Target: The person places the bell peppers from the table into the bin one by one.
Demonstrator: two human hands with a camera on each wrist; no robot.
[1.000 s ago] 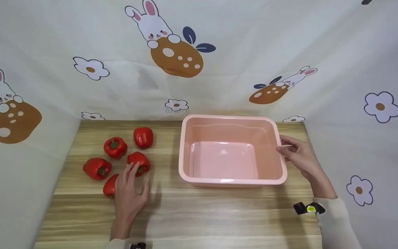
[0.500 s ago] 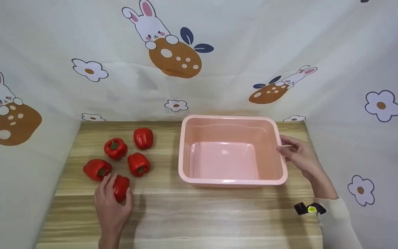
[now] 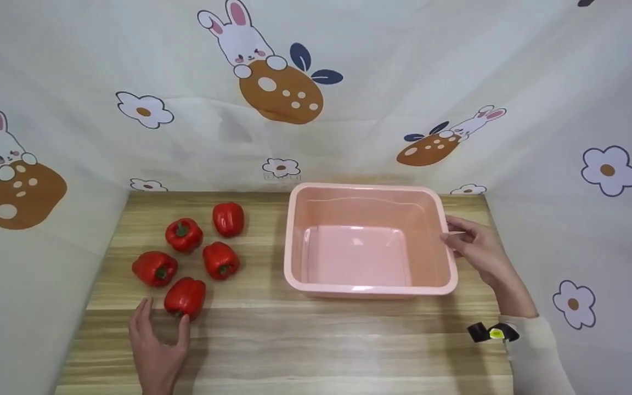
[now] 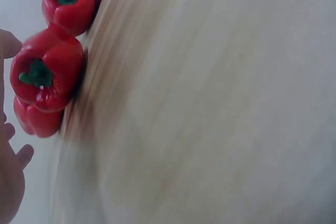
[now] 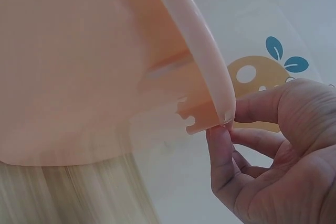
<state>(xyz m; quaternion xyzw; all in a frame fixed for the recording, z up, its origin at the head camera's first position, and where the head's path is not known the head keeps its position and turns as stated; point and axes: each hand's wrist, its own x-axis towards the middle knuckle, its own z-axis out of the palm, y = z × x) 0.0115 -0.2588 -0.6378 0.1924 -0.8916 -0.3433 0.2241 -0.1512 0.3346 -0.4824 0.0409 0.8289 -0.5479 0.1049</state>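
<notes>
My right hand pinches the right rim of a pink plastic basin. In the right wrist view, my thumb and fingers meet at the edge of that rim. My left hand has its fingers spread just in front of the nearest red bell pepper, the thumb tip right by its stem end. Behind it on the table lie a left pepper, a right pepper and two more. The left wrist view shows peppers beside my fingers, most of the hand out of frame.
The wood-grain table runs up to pale cloth walls printed with rabbits and flowers at the back and both sides. The basin's floor shows bare. A black wrist camera sits at the right sleeve.
My left hand has moved from the right-hand pepper down over the front one, then back toward me and left. The front pepper has shifted slightly. The right hand has stayed on the basin.
</notes>
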